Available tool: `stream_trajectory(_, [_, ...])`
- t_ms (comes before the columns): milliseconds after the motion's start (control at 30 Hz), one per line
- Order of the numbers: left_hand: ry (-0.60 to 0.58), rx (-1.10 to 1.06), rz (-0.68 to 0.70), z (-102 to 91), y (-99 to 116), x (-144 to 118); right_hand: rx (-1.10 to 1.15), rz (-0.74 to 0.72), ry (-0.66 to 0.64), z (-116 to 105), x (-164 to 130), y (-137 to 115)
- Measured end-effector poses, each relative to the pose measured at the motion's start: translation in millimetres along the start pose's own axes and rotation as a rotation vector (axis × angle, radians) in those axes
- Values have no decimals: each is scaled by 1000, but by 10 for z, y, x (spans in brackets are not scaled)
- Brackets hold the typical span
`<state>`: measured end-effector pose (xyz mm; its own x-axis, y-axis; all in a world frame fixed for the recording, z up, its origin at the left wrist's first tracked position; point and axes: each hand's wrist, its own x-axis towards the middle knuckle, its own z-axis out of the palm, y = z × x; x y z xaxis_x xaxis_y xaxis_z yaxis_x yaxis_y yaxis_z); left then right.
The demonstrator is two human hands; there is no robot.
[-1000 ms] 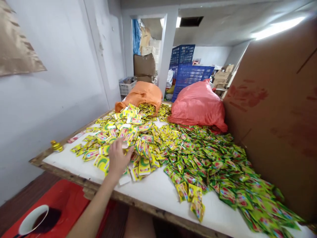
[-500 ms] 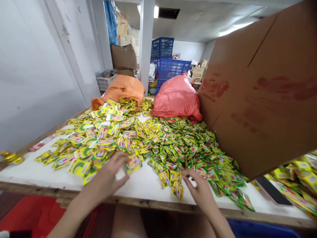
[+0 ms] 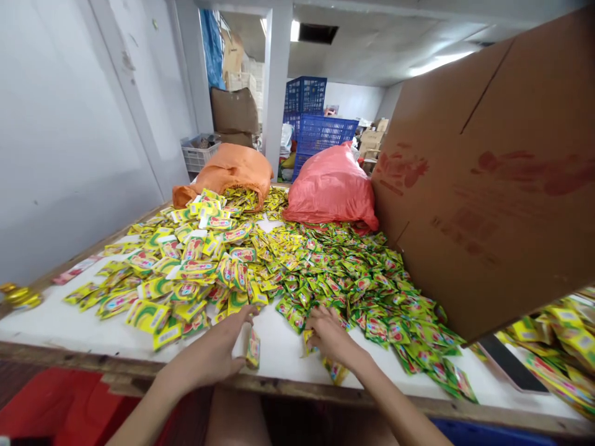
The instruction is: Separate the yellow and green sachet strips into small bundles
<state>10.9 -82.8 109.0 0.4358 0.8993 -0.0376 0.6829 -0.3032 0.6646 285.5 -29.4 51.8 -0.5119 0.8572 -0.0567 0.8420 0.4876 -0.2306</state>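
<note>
My left hand (image 3: pixel 218 350) is closed around a small yellow-and-green box (image 3: pixel 253 348), held on end just above the white tabletop near its front edge. My right hand (image 3: pixel 331 334) is at the near edge of a heap of small green packets (image 3: pixel 367 279). Its fingers curl down over a small yellow packet (image 3: pixel 307 342), their tips partly hidden. Beneath the right wrist lies another yellow packet (image 3: pixel 335 370). Left of my left hand, flat yellow boxes (image 3: pixel 149 314) are piled loosely, some with white flaps showing.
An orange sack (image 3: pixel 237 166) spills yellow packets at the back, beside a red sack (image 3: pixel 332 186). A large cardboard box (image 3: pixel 483 186) leans over the right side. Below it lie a dark phone (image 3: pixel 511 365) and more yellow packs (image 3: pixel 564 334). Blue crates (image 3: pixel 325 133) stand behind.
My left hand has turned the box from flat to on end and brought it lower. My right hand has moved left, over the loose yellow packets.
</note>
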Motion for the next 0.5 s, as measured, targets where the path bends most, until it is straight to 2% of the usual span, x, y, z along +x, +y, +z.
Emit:
stream_trajectory(100, [-38, -70, 50, 112, 50, 147, -22, -149, -10, -92, 222, -50])
stream_trajectory(233, [-71, -315, 83, 410, 43, 355, -105, -347, -10, -93, 427, -80])
stream_trajectory(367, [-50, -589, 76, 684, -82, 423, -121, -276, 108, -15, 297, -85])
stream_trajectory(500, [47, -576, 36, 789, -170, 404, -18, -161, 278, 49, -9, -192])
